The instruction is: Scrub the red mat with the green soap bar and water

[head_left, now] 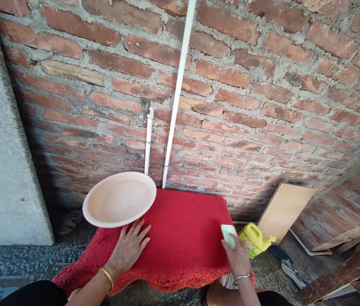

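Note:
A red cloth [180, 238] with a textured, scalloped edge is spread over a low surface. My left hand [132, 242] lies flat on it, fingers spread, just in front of a pale pink basin [119, 199]. That basin rests at the cloth's back left corner and shows nothing inside except a tiny dark speck. At the right side of the cloth, my right hand [237, 255] grips a pale green bar [229, 234] that looks like soap. The fingers partly cover the bar.
Right of the cloth stands a yellow jug [252, 241], with a light brown board [287, 210] leaning behind it. Dark slippers [290, 270] lie on the floor. A tap [144, 111] and white pipe [177, 97] run along the brick wall; a concrete slab [7, 140] stands left.

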{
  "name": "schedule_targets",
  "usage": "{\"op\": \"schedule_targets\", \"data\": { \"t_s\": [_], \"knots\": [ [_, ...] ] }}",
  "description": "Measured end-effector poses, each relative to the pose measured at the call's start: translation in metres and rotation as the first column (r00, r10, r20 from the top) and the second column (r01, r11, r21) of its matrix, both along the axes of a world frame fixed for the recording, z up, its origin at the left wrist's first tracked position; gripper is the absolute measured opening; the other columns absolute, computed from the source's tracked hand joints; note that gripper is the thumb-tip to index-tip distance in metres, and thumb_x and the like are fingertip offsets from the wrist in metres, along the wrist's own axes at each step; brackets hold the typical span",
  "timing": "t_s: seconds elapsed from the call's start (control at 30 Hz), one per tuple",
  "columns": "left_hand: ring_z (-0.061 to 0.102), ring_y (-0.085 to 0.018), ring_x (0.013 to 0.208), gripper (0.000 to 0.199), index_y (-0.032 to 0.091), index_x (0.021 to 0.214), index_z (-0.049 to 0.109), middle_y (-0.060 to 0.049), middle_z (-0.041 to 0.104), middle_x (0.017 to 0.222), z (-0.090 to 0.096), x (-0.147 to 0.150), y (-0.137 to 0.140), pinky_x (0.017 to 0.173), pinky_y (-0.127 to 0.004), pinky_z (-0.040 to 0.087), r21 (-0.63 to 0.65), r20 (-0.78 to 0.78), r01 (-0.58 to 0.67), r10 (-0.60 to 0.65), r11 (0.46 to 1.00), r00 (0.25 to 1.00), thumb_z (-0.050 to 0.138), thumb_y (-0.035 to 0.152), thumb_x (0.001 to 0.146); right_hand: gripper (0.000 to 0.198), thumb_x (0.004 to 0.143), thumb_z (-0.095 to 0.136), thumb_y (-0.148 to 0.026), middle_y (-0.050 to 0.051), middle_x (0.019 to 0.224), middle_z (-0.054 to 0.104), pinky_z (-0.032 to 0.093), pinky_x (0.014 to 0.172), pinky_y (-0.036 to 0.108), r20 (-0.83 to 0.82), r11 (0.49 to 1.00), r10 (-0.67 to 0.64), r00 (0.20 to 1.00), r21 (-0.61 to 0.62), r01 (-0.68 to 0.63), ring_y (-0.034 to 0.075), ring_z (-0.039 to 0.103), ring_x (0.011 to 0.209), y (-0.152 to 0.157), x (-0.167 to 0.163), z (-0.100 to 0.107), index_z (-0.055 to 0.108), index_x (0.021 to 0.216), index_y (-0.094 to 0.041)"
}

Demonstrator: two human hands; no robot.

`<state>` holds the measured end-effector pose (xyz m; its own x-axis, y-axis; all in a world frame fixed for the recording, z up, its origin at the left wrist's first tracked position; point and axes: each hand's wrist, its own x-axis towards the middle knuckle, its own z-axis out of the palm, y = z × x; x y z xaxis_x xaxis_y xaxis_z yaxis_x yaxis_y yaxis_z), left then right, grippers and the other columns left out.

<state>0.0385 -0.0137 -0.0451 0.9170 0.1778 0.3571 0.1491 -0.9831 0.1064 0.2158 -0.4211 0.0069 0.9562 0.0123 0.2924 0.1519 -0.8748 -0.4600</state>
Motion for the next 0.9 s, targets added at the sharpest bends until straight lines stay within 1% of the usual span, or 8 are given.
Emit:
{"op": "schedule_targets", "data": {
  "t_s": [0.07, 0.17, 0.27, 0.4, 0.57, 0.7, 0.8, 0.9],
  "knots": [
    [0.050, -0.032, 0.136, 0.045, 0.033, 0.136, 0.064, -0.010, 0.057, 0.147, 0.000, 0.000, 0.001, 0.113, -0.056, 0.034, -0.006, -0.011, -0.003, 0.003, 1.000, 1.000, 0.042, 0.045, 0.099, 0.041, 0.079, 0.061, -0.048, 0.009, 0.110, 0.067, 0.056, 0.093, 0.044, -0.026, 0.984, 0.178, 0.984, 0.035, -0.177, 0.030, 0.069, 0.100, 0.052, -0.016, -0.002, 0.072, 0.113, -0.028],
    [0.049, -0.031, 0.136, 0.045, 0.033, 0.137, 0.063, -0.009, 0.057, 0.147, 0.001, 0.000, 0.002, 0.113, -0.055, 0.034, -0.001, -0.026, -0.011, 0.011, 1.000, 1.000, 0.042, 0.044, 0.099, 0.041, 0.077, 0.066, -0.035, 0.005, 0.119, 0.066, 0.053, 0.099, 0.040, -0.069, 0.879, 0.476, 0.877, 0.018, -0.476, 0.026, 0.065, 0.108, 0.128, -0.046, 0.000, 0.071, 0.118, -0.032],
    [0.050, -0.030, 0.135, 0.045, 0.033, 0.138, 0.062, -0.009, 0.057, 0.147, 0.001, 0.000, 0.002, 0.113, -0.055, 0.034, 0.003, -0.037, -0.005, 0.006, 1.000, 0.999, 0.043, 0.044, 0.099, 0.047, 0.074, 0.072, -0.030, 0.004, 0.122, 0.065, 0.051, 0.101, 0.040, -0.113, 0.805, 0.582, 0.805, -0.060, -0.590, 0.026, 0.063, 0.111, 0.170, -0.059, 0.004, 0.071, 0.120, -0.034],
    [0.049, -0.031, 0.136, 0.044, 0.035, 0.139, 0.061, -0.009, 0.057, 0.148, 0.001, -0.001, 0.001, 0.113, -0.056, 0.033, 0.001, -0.034, -0.004, 0.004, 1.000, 0.999, 0.045, 0.042, 0.099, 0.044, 0.072, 0.071, -0.028, 0.006, 0.120, 0.066, 0.050, 0.101, 0.039, -0.117, 0.860, 0.502, 0.857, -0.031, -0.509, 0.026, 0.064, 0.110, 0.144, -0.025, 0.004, 0.073, 0.115, -0.031],
    [0.049, -0.031, 0.137, 0.044, 0.036, 0.140, 0.060, -0.010, 0.056, 0.148, -0.001, 0.000, -0.001, 0.112, -0.057, 0.034, 0.008, -0.057, -0.003, 0.003, 1.000, 0.998, 0.048, 0.042, 0.098, 0.041, 0.071, 0.063, -0.045, 0.008, 0.102, 0.068, 0.054, 0.094, 0.045, -0.111, 0.994, 0.092, 0.990, 0.065, -0.085, 0.029, 0.069, 0.095, 0.017, 0.044, 0.009, 0.075, 0.105, -0.026],
    [0.048, -0.032, 0.138, 0.045, 0.035, 0.141, 0.059, -0.011, 0.055, 0.149, -0.001, 0.001, -0.002, 0.112, -0.059, 0.034, 0.006, -0.059, -0.002, 0.002, 1.000, 0.998, 0.047, 0.042, 0.098, 0.042, 0.076, 0.053, -0.060, 0.011, 0.076, 0.063, 0.052, 0.080, 0.058, -0.101, 0.978, -0.203, 0.974, 0.035, 0.208, 0.040, 0.068, 0.084, -0.046, 0.062, 0.017, 0.073, 0.098, -0.029],
    [0.048, -0.031, 0.138, 0.044, 0.034, 0.141, 0.059, -0.011, 0.055, 0.149, 0.000, 0.001, -0.002, 0.113, -0.058, 0.033, 0.008, -0.069, -0.007, 0.007, 1.000, 0.998, 0.047, 0.041, 0.098, 0.046, 0.075, 0.053, -0.060, 0.012, 0.084, 0.065, 0.051, 0.086, 0.056, -0.054, 0.983, -0.137, 0.989, 0.115, 0.143, 0.041, 0.066, 0.094, -0.014, 0.053, 0.014, 0.072, 0.100, -0.027],
    [0.047, -0.031, 0.139, 0.044, 0.035, 0.141, 0.059, -0.011, 0.054, 0.150, 0.002, 0.001, -0.003, 0.112, -0.058, 0.033, 0.010, -0.077, -0.014, 0.015, 1.000, 0.997, 0.047, 0.042, 0.099, 0.048, 0.072, 0.059, -0.054, 0.010, 0.100, 0.066, 0.053, 0.092, 0.045, -0.053, 0.977, 0.111, 0.992, 0.187, -0.100, 0.031, 0.067, 0.097, 0.071, 0.024, 0.005, 0.072, 0.106, -0.023]
  ]
}}
